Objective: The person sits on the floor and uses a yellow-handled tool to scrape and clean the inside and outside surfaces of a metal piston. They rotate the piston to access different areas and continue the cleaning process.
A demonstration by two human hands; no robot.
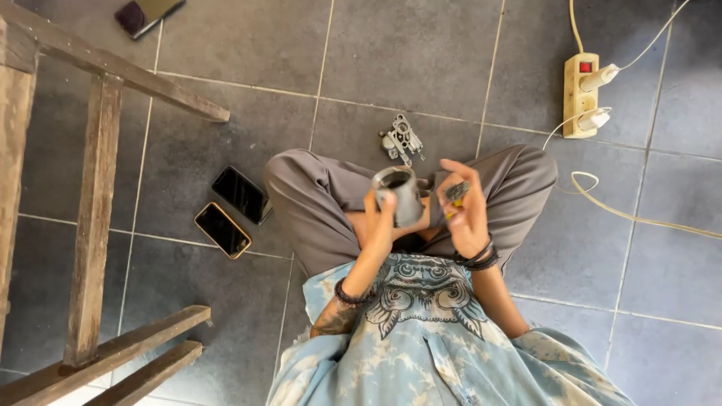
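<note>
Even, soft daylight, faint shadows, sharp throughout, slight wide-angle bending at edges.

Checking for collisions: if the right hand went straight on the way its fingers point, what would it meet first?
The right hand points toward the grey metal cup-shaped part held in the left hand, so it would probably meet that part first, though depth is hard to judge from above.

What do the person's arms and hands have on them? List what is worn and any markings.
Both forearms are bare, with no sleeves reaching them. The left hand has a dark beaded bracelet at the wrist and a dark tattoo on the forearm below it. The right hand has several dark bands stacked at its wrist.
</note>
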